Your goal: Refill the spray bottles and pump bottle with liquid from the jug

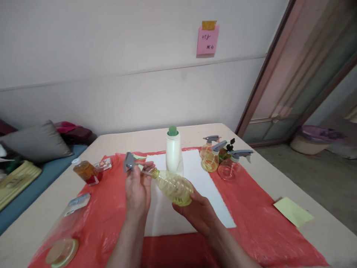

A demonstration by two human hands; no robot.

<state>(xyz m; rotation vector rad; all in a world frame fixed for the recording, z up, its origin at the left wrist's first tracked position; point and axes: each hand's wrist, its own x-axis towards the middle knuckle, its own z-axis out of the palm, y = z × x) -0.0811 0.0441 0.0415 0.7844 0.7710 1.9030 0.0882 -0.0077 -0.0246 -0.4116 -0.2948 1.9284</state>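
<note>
My right hand (199, 212) cradles a ribbed yellow spray bottle (174, 186) from below, tilted with its neck toward the left. My left hand (136, 190) is closed on a grey trigger sprayer head (129, 162), whose thin tube reaches toward the bottle's neck. Both are held above a white sheet (212, 190) lying on a red plastic cover (259, 219).
A white bottle with a green cap (173, 152) stands just behind my hands. Several spray bottles (223, 158) cluster at the right rear. An amber bottle (87, 172) lies at the left, a clear bottle (63, 238) near the front left, and a yellow note (292, 212) at the right.
</note>
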